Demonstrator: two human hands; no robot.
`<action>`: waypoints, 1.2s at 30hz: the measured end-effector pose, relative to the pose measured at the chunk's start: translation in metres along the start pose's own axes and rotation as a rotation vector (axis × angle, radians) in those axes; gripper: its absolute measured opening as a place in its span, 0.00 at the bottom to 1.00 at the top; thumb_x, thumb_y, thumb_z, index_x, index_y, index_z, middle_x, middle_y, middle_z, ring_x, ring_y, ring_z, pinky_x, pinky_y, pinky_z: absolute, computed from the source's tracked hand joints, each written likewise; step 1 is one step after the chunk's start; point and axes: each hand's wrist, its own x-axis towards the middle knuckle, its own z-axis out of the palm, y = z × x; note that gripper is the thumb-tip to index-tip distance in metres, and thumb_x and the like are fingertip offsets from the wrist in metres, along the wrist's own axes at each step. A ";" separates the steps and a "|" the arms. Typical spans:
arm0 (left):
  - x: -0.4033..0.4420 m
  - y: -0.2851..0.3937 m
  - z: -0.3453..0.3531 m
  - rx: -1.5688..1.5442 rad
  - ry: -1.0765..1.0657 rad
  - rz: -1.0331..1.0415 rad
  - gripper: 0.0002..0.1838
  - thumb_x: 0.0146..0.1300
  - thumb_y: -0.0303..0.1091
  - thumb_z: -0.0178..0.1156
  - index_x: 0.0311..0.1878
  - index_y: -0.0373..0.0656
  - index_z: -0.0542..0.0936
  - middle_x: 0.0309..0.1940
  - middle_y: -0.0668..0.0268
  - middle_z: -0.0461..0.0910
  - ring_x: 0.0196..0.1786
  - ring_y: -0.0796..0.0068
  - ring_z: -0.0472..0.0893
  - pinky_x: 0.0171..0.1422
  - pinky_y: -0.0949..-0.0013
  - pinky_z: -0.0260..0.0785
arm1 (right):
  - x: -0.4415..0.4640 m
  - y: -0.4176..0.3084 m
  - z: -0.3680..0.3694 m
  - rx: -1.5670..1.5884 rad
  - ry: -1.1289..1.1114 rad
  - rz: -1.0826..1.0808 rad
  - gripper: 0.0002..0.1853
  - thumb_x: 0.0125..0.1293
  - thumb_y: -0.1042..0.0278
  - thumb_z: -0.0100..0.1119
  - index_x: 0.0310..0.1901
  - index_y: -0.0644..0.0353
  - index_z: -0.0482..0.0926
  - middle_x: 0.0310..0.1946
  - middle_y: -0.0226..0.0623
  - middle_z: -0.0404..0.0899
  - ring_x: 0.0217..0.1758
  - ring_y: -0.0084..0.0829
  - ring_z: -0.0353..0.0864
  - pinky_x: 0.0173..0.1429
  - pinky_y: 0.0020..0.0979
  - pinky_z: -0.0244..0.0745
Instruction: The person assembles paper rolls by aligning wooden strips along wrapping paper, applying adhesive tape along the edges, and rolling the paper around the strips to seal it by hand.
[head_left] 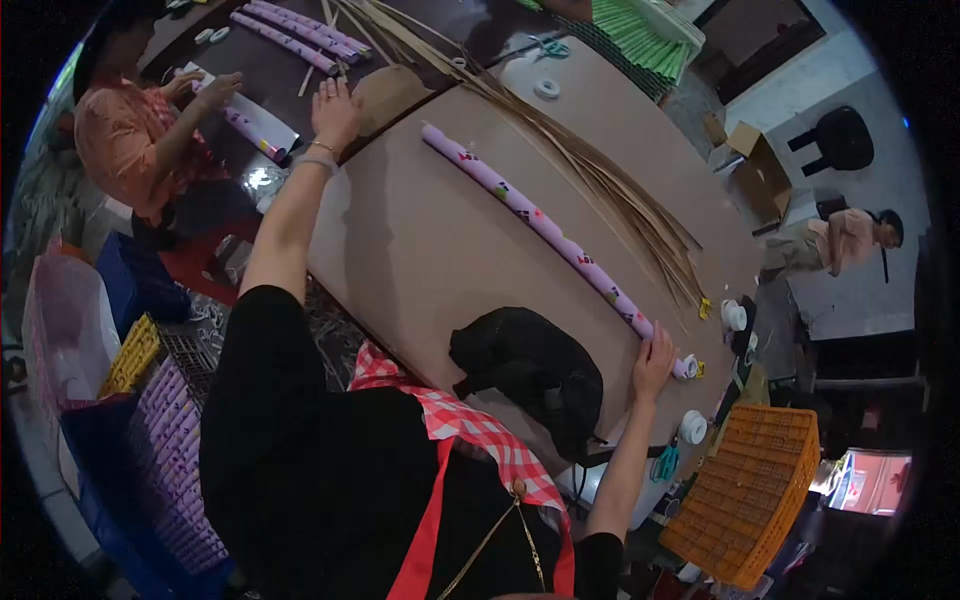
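Note:
A long pink tube with a floral pattern (540, 222) lies diagonally across the brown table (400, 240). My right hand (655, 368) rests on the tube's near right end, beside a small white tape roll (686, 367); its fingers are stretched out. My left hand (336, 112) is stretched to the table's far left, fingers apart, by a brown paper piece (392, 98) and close to the ends of several patterned tubes (290, 42). Long thin brown strips (600, 170) lie beyond the pink tube. A black bag (530, 370) sits on the table in front of me.
A co-worker (125, 135) handles a patterned tube at the left. Another person (855, 240) stands at the right. An orange crate (745, 490) is at the lower right, tape rolls (692, 427) and scissors (664, 463) near the edge. A blue crate (110, 480) holds several tubes.

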 end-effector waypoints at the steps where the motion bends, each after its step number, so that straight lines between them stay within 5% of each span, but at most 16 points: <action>1: -0.007 -0.023 -0.012 -0.018 0.035 -0.002 0.27 0.63 0.44 0.50 0.62 0.39 0.64 0.62 0.52 0.64 0.66 0.55 0.62 0.68 0.53 0.52 | 0.004 0.005 -0.001 0.026 -0.049 -0.014 0.23 0.66 0.66 0.46 0.63 0.47 0.65 0.59 0.36 0.68 0.64 0.37 0.63 0.70 0.45 0.47; 8: -0.253 -0.111 -0.154 -0.128 0.202 -0.301 0.24 0.60 0.32 0.54 0.60 0.38 0.66 0.59 0.55 0.67 0.65 0.56 0.63 0.68 0.55 0.53 | 0.052 0.051 0.020 -0.096 0.030 -0.132 0.27 0.63 0.74 0.46 0.65 0.48 0.61 0.55 0.37 0.69 0.61 0.40 0.65 0.66 0.47 0.52; 11: -0.416 -0.103 -0.154 -0.162 -0.083 -0.680 0.25 0.56 0.28 0.54 0.59 0.37 0.67 0.59 0.52 0.67 0.64 0.51 0.62 0.68 0.56 0.53 | 0.077 0.046 0.028 -0.120 -0.035 -0.080 0.25 0.64 0.72 0.45 0.64 0.48 0.62 0.56 0.41 0.68 0.60 0.42 0.65 0.63 0.46 0.54; 15: -0.582 -0.062 -0.181 -0.088 -0.529 -1.000 0.23 0.53 0.27 0.53 0.56 0.35 0.69 0.58 0.47 0.66 0.62 0.48 0.64 0.65 0.55 0.57 | 0.113 0.044 0.049 -0.113 0.260 -0.190 0.21 0.68 0.62 0.44 0.62 0.52 0.66 0.56 0.45 0.68 0.58 0.46 0.66 0.60 0.46 0.58; 17: -0.629 -0.041 -0.182 -0.076 -0.560 -1.112 0.24 0.53 0.28 0.53 0.56 0.34 0.68 0.58 0.48 0.66 0.60 0.48 0.66 0.63 0.55 0.59 | 0.128 0.010 0.041 -0.166 0.374 -0.172 0.25 0.68 0.52 0.45 0.60 0.61 0.67 0.56 0.50 0.67 0.58 0.49 0.66 0.57 0.47 0.63; 20: -0.641 -0.014 -0.199 0.014 -0.706 -1.257 0.23 0.54 0.29 0.51 0.54 0.31 0.69 0.56 0.46 0.68 0.55 0.46 0.69 0.58 0.55 0.63 | 0.154 -0.048 0.041 0.090 0.281 -0.554 0.20 0.67 0.58 0.49 0.55 0.62 0.72 0.54 0.49 0.70 0.55 0.48 0.71 0.54 0.43 0.68; 23: -0.609 -0.005 -0.208 -0.069 -0.573 -1.648 0.21 0.52 0.27 0.50 0.52 0.31 0.71 0.51 0.44 0.71 0.55 0.46 0.70 0.59 0.55 0.63 | 0.156 -0.141 0.026 0.255 0.107 -0.828 0.14 0.67 0.67 0.49 0.51 0.62 0.75 0.50 0.48 0.73 0.52 0.46 0.74 0.52 0.40 0.70; 29: -0.644 -0.069 -0.194 0.151 0.045 -1.544 0.18 0.55 0.29 0.54 0.50 0.37 0.73 0.42 0.49 0.75 0.47 0.51 0.73 0.53 0.55 0.65 | 0.163 -0.264 0.003 0.402 -0.011 -1.209 0.13 0.65 0.77 0.49 0.50 0.61 0.75 0.50 0.44 0.74 0.52 0.41 0.74 0.48 0.37 0.73; 31: -0.657 -0.116 -0.197 0.159 0.298 -1.711 0.15 0.55 0.29 0.53 0.47 0.36 0.74 0.42 0.46 0.73 0.47 0.46 0.71 0.50 0.53 0.65 | 0.155 -0.309 -0.011 0.466 -0.057 -1.271 0.14 0.66 0.79 0.48 0.52 0.60 0.74 0.51 0.43 0.72 0.53 0.41 0.73 0.49 0.37 0.73; 33: -0.683 -0.173 -0.192 0.379 0.392 -1.700 0.15 0.55 0.32 0.56 0.45 0.38 0.75 0.36 0.50 0.77 0.42 0.49 0.74 0.45 0.56 0.68 | 0.144 -0.351 -0.018 0.466 -0.096 -1.321 0.14 0.66 0.79 0.48 0.52 0.59 0.74 0.52 0.43 0.72 0.53 0.40 0.73 0.49 0.36 0.73; 36: -0.689 -0.248 -0.198 0.236 0.438 -1.748 0.15 0.53 0.40 0.62 0.38 0.39 0.79 0.26 0.56 0.81 0.31 0.55 0.80 0.39 0.57 0.71 | 0.129 -0.399 -0.020 0.412 -0.145 -1.374 0.16 0.65 0.79 0.48 0.53 0.56 0.74 0.54 0.41 0.70 0.53 0.40 0.73 0.48 0.36 0.74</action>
